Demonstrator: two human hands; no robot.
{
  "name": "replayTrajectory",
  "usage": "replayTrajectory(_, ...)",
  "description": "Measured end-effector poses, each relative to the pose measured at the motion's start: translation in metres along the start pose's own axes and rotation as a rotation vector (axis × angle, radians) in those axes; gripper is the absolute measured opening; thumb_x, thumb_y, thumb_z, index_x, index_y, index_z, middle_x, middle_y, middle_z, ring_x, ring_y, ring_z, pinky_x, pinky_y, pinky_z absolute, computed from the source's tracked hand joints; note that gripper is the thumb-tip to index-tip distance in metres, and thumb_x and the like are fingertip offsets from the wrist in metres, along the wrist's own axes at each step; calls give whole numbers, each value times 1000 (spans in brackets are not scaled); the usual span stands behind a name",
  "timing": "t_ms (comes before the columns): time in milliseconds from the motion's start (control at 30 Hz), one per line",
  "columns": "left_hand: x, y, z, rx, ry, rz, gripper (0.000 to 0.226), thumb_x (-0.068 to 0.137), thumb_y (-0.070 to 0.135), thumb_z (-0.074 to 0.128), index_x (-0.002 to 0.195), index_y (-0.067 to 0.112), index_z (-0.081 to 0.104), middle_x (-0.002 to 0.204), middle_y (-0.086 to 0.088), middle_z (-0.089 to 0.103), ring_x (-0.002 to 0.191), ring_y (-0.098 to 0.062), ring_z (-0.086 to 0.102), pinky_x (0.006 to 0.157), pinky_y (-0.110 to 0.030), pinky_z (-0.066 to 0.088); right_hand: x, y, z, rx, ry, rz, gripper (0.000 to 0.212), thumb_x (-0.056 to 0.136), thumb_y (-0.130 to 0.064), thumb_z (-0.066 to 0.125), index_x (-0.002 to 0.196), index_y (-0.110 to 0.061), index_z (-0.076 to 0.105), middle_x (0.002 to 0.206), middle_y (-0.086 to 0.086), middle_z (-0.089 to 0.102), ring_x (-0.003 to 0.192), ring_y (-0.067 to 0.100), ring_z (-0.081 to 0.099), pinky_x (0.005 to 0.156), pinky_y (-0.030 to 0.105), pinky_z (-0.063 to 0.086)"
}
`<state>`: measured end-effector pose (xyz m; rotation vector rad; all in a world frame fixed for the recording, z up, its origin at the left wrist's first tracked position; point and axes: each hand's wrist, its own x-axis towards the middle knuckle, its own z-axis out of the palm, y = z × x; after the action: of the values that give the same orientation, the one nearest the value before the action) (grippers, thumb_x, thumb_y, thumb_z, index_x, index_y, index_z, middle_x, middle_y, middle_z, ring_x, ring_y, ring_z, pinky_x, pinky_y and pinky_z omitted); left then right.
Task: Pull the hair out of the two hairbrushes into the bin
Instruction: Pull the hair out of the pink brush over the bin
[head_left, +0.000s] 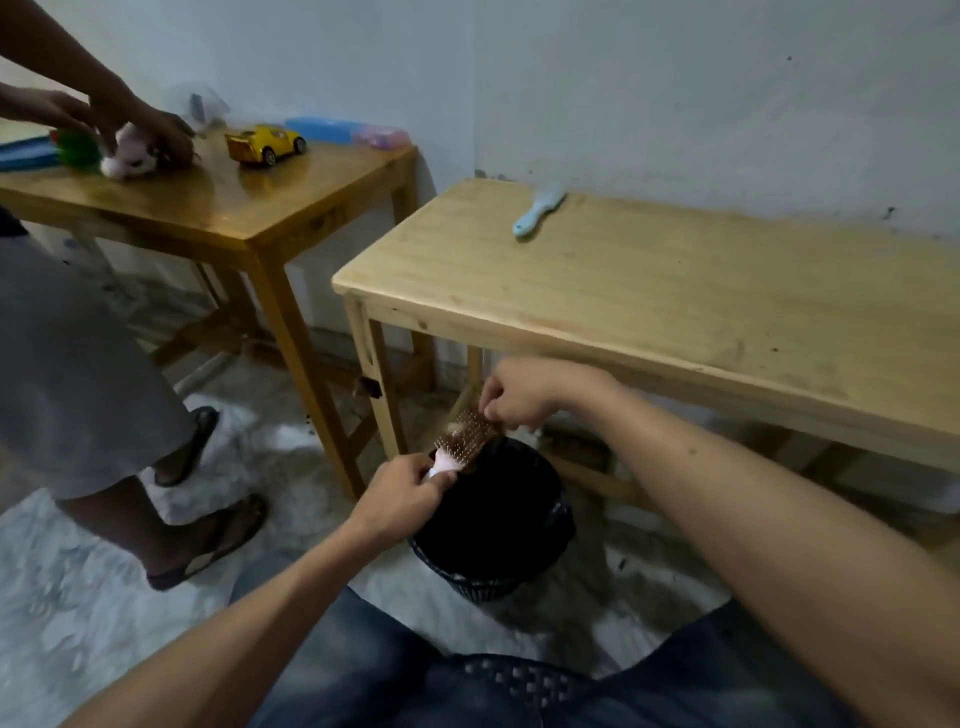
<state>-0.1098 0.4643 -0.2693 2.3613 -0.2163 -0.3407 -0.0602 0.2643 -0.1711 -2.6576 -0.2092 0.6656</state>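
Observation:
A pink hairbrush (464, 439) with pale bristles hangs over the black bin (493, 525) on the floor. My left hand (397, 499) grips its pink handle at the lower left. My right hand (524, 395) pinches at the far end of the bristle pad, fingers closed on brownish hair there. A second hairbrush (537, 210), light blue, lies on the pale wooden table (675, 312) near the wall, far from both hands.
A darker wooden table (234, 208) at the left holds a yellow toy car (265, 143), a blue box (324, 128) and a plush toy. Another person (78, 364) stands beside it in sandals, hands on the toys. My knees fill the bottom.

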Motion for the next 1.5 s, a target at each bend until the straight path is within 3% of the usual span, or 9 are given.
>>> replayTrajectory(100,8,-12,22,-51,2,-96,38,96,43,57,74,12,53,65,-5,56,56,-22,55,52,-37,40,8,17,26,56,44,0,30,94,-22,60,122,-20,70,78,-12,63,67,17,68,70,29,59)
replayTrajectory(233,17,-23,41,-197,12,-173,38,96,40,58,74,10,54,61,-6,54,52,-22,51,50,-36,38,16,43,52,251,220,10,37,88,-22,70,125,-20,69,115,-1,70,80,13,63,78,29,55)
replayTrajectory(367,34,-25,51,-323,31,-247,43,96,40,57,92,-3,61,67,-10,57,55,-25,54,51,-36,40,31,55,76,582,229,171,20,89,-19,72,108,-12,68,96,4,70,75,17,69,67,36,61)
replayTrajectory(500,46,-19,57,-322,29,-213,36,96,42,56,89,7,62,70,-10,62,59,-26,61,49,-34,46,43,60,95,761,112,258,26,93,-32,69,109,-11,69,101,8,71,77,18,70,62,28,59)
replayTrajectory(667,48,-25,59,-303,13,-202,30,95,44,56,85,16,62,69,-7,66,57,-24,62,52,-38,50,50,65,102,945,105,226,7,95,-17,68,92,-11,70,82,4,70,59,7,63,55,18,54)
replayTrajectory(833,49,-32,56,-283,39,-204,27,96,43,56,86,19,62,69,-7,68,60,-25,65,57,-41,53,56,69,105,920,98,235,9,97,-16,63,91,-11,68,82,3,68,59,9,63,52,18,55)
replayTrajectory(967,46,-30,58,-236,54,-183,28,92,47,56,84,20,62,71,-7,68,67,-30,67,62,-45,54,59,65,111,961,38,201,23,94,-33,69,100,-11,72,90,3,72,65,11,67,53,21,56)
replayTrajectory(1233,45,-29,53,-20,95,-186,33,96,36,58,77,11,54,62,-2,52,59,-22,51,49,-33,27,63,83,108,770,57,149,17,94,-23,68,81,-15,73,74,0,70,65,10,61,61,23,52)
replayTrajectory(1500,50,-35,49,-144,182,-341,36,89,40,56,80,6,64,72,-19,70,64,-38,68,55,-51,56,53,114,86,710,51,171,20,97,-22,65,81,-12,71,70,-1,67,63,10,59,59,23,51)
